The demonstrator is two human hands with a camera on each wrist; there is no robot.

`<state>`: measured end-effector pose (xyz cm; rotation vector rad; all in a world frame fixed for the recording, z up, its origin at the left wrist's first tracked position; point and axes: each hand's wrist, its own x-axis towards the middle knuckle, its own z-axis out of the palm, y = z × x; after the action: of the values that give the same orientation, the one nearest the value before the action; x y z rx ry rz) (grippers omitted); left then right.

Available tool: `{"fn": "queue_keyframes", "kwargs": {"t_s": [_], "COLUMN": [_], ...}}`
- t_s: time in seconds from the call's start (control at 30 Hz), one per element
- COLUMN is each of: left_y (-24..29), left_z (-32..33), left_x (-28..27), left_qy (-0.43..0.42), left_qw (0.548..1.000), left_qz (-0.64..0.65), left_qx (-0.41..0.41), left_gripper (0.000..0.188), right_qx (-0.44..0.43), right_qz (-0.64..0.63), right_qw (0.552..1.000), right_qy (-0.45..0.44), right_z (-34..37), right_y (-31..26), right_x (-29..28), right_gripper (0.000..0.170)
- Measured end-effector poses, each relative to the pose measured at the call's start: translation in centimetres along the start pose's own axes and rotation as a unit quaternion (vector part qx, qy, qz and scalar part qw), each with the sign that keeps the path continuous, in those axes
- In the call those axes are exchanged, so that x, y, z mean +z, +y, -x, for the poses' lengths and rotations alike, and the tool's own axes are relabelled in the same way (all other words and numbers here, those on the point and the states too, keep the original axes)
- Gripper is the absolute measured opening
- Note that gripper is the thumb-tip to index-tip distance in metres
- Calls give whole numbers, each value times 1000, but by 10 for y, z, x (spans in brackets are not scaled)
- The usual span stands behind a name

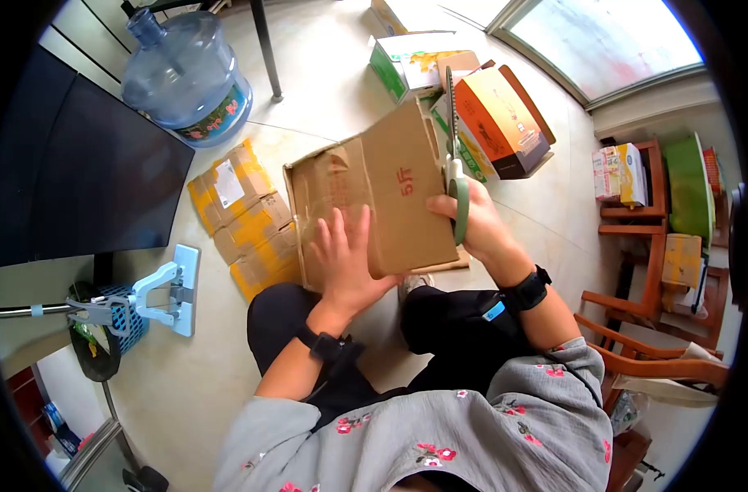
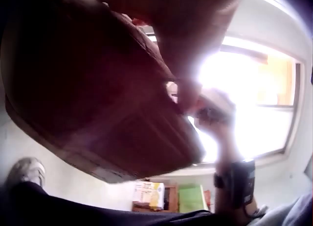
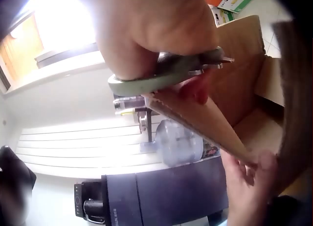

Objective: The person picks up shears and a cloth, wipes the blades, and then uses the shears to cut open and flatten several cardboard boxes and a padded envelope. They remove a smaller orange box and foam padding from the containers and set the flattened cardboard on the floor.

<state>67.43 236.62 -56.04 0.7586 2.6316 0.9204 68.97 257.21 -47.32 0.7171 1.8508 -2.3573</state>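
Note:
A brown cardboard box point(image 1: 374, 193) with red print stands tilted in front of the person's knees. The left hand point(image 1: 345, 254) lies over its near side, fingers spread on the cardboard and thumb at the lower edge. In the right wrist view the left hand point(image 3: 247, 187) grips a cardboard edge between thumb and fingers. Green-handled scissors point(image 1: 461, 209) are held in the right hand point(image 1: 480, 225), at the box's right edge. Their blades point away from the person, alongside the cardboard. The right fingertips also touch that edge. The left wrist view is dark over the box point(image 2: 98, 99).
Flattened, yellow-taped cardboard point(image 1: 247, 221) lies left of the box. Beyond it stands a large blue water bottle point(image 1: 189, 78). An orange box point(image 1: 501, 115) and other cartons sit on the floor ahead. Wooden chairs point(image 1: 652, 197) line the right; a mop point(image 1: 181, 291) is at left.

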Motion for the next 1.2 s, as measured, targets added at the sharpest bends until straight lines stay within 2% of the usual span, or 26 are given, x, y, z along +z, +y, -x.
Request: {"fn": "queue_keyframes", "kwargs": {"t_s": [0.03,0.07,0.17,0.23,0.3,0.37,0.4,0.43,0.47,0.5,0.53,0.57,0.63,0.73,0.83,0.87,0.9,0.97,1.07,1.2], "left_y": [5,2,-28,-49,-56,-73,-99,-120,-135,-147,-154,-160,-156,-153,-185,-184,-169,-146,-169,-177], "left_z": [0,0,-11,-31,-34,-37,-37,-37,-32,-29,-27,-25,-18,-11,-8,-4,-5,-6,-4,-4], "left_x": [0,1,20,23,4,4,19,26,30,30,23,22,1,-12,-5,-5,-14,-24,-14,-13], "left_qy": [-20,2,70,175,107,143,161,116,105,94,61,70,43,69,18,31,51,82,8,43], "left_qw": [1000,1000,996,963,946,932,911,870,867,859,828,793,755,688,651,640,641,637,642,619], "left_qz": [0,7,45,204,255,247,288,349,403,456,509,556,580,653,721,735,729,724,739,757], "left_qx": [0,13,25,-16,-171,-223,-246,-329,-274,-215,-227,-238,-301,-307,-236,-224,-233,-253,-202,-206], "left_gripper": [106,89,67,37,42,52,53,47,35,32,34,34,32,28,24,26,25,23,33,33], "right_qx": [-10,-23,25,-39,-80,-124,-138,-153,-145,-140,-139,-140,-145,-126,-97,-92,-84,-90,-83,-58], "right_qz": [-12,12,34,59,51,82,77,74,71,69,68,80,103,118,104,94,86,88,121,46], "right_qw": [1000,1000,999,997,994,986,984,981,981,981,980,978,975,980,989,991,993,991,983,994], "right_qy": [5,15,-11,24,61,76,86,96,107,118,129,131,134,97,45,26,10,39,114,80], "right_z": [2,3,5,9,20,31,35,38,40,39,38,39,44,52,57,60,62,63,63,64], "right_y": [4,5,-2,0,-6,-12,-12,-11,-11,-11,-13,-14,-13,-16,-20,-20,-18,-13,-7,-13], "right_x": [2,6,13,4,-7,-22,-29,-36,-42,-49,-54,-57,-63,-60,-48,-43,-38,-26,-19,-24], "right_gripper": [35,34,32,25,21,21,25,29,31,34,37,39,42,44,45,45,45,39,28,24]}}
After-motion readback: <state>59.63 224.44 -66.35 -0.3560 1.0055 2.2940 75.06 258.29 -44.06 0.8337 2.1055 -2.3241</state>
